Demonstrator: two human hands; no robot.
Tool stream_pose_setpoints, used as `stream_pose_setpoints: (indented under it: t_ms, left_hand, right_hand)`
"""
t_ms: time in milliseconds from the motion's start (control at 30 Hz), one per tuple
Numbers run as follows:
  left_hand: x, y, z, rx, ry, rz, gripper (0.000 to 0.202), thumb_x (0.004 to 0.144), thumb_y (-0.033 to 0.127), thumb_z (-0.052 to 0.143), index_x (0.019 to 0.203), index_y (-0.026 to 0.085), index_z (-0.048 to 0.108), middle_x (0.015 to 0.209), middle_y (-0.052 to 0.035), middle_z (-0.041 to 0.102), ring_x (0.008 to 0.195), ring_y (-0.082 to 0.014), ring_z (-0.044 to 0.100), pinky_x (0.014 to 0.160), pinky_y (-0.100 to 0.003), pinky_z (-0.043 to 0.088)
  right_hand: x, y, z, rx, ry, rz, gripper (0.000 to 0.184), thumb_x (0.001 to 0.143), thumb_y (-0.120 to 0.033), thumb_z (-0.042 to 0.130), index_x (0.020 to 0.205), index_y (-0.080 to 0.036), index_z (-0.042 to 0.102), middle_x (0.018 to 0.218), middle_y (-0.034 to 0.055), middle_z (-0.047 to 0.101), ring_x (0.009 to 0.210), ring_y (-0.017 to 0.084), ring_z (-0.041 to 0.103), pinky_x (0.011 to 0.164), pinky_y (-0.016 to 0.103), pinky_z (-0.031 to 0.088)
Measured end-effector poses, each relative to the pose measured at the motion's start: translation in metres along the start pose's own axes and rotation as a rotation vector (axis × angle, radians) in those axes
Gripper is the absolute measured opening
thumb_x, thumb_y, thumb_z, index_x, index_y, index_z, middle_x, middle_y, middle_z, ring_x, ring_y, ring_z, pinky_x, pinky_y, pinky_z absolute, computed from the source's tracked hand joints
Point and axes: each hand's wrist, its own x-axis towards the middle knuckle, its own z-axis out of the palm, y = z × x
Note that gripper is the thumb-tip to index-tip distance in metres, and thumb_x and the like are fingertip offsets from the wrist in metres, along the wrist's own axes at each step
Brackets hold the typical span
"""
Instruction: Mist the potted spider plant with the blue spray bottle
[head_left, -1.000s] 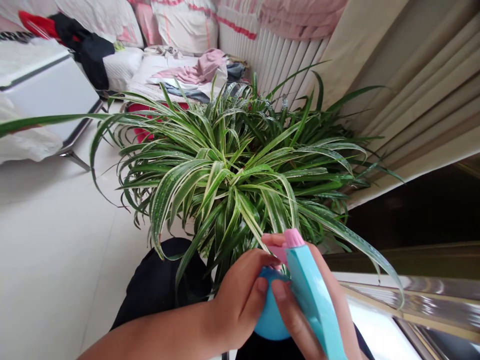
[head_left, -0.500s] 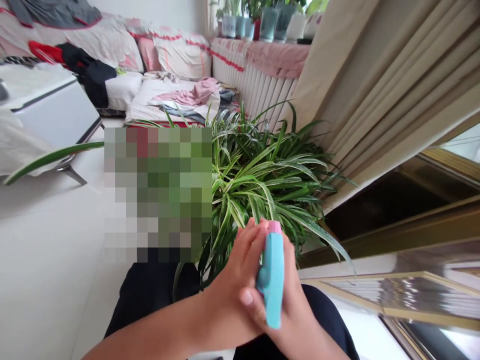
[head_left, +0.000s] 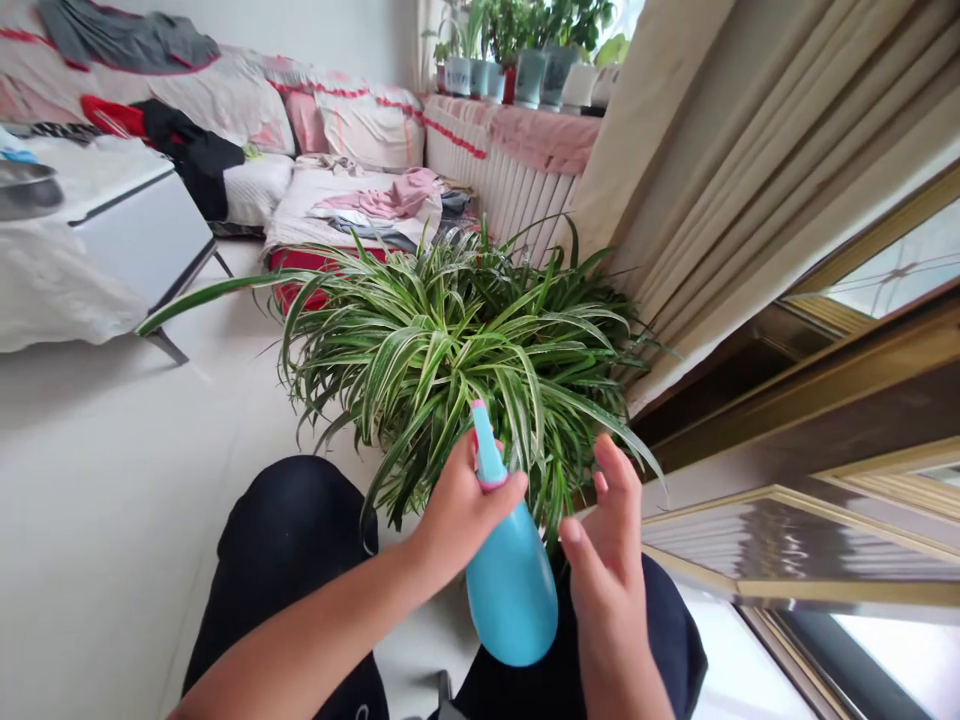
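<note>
A blue spray bottle (head_left: 512,590) with a pink nozzle tip is tilted in front of me, its head pointing away toward the plant. My left hand (head_left: 466,500) is wrapped round the bottle's neck, thumb across the near side. To the right of the bottle, apart from it, my right hand (head_left: 611,530) is raised with fingers spread and slightly curled, holding nothing. Just beyond both hands spreads a large spider plant (head_left: 420,340) with long green-and-white striped leaves. Its pot is hidden under the foliage.
My bent knees (head_left: 296,530) flank the bottle. A white table (head_left: 150,240) with a metal bowl (head_left: 28,190) stands left; a sofa (head_left: 262,185) with clothes lies behind. Potted plants (head_left: 529,78) line the windowsill. A beige curtain (head_left: 675,190) and a glossy, gold-trimmed panel (head_left: 720,550) border the right.
Both hands were together round the spray bottle. My right hand has let go and moved right; my left hand keeps the bottle, whose body has swung into view. The camera view has shifted slightly.
</note>
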Motion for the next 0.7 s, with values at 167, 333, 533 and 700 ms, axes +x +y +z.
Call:
stream_pose_setpoints:
  t_ms: [167, 333, 533, 700]
  left_hand:
    - [0.024, 0.024, -0.005, 0.125, 0.079, 0.069, 0.025, 0.071, 0.023, 0.063, 0.094, 0.019, 0.054, 0.095, -0.0035, 0.063, 0.087, -0.0191, 0.061, 0.081, -0.035, 0.049]
    - [0.033, 0.025, -0.005, 0.236, 0.041, 0.121, 0.017, 0.072, 0.022, 0.062, 0.087, 0.019, 0.057, 0.090, -0.0035, 0.066, 0.086, -0.0197, 0.064, 0.078, -0.034, 0.049]
    - [0.033, 0.021, -0.007, 0.319, 0.033, 0.154, 0.011, 0.074, 0.029, 0.061, 0.077, 0.020, 0.055, 0.076, -0.0028, 0.066, 0.072, -0.0186, 0.064, 0.073, -0.034, 0.050]
    - [0.033, 0.027, -0.009, 0.313, 0.090, 0.210, 0.015, 0.074, 0.033, 0.058, 0.080, 0.020, 0.054, 0.080, -0.0055, 0.066, 0.074, -0.0206, 0.063, 0.071, -0.035, 0.050]
  right_hand:
    - [-0.037, 0.038, 0.039, 0.414, -0.012, 0.331, 0.062, 0.092, -0.060, 0.039, 0.141, -0.023, 0.042, 0.150, 0.0136, 0.042, 0.139, 0.033, 0.039, 0.112, 0.057, 0.030]
    - [-0.036, 0.041, 0.055, 0.568, 0.036, 0.532, 0.066, 0.090, -0.065, 0.041, 0.138, -0.021, 0.047, 0.146, 0.0138, 0.050, 0.136, 0.032, 0.045, 0.111, 0.052, 0.035]
    - [-0.030, 0.042, 0.060, 0.633, 0.190, 0.775, 0.054, 0.087, -0.059, 0.050, 0.123, -0.019, 0.059, 0.134, 0.0116, 0.060, 0.130, 0.029, 0.051, 0.110, 0.048, 0.036]
    - [-0.034, 0.043, 0.061, 0.551, 0.203, 0.799, 0.054, 0.083, -0.062, 0.053, 0.116, -0.021, 0.064, 0.121, 0.0072, 0.066, 0.116, 0.028, 0.056, 0.103, 0.045, 0.039]
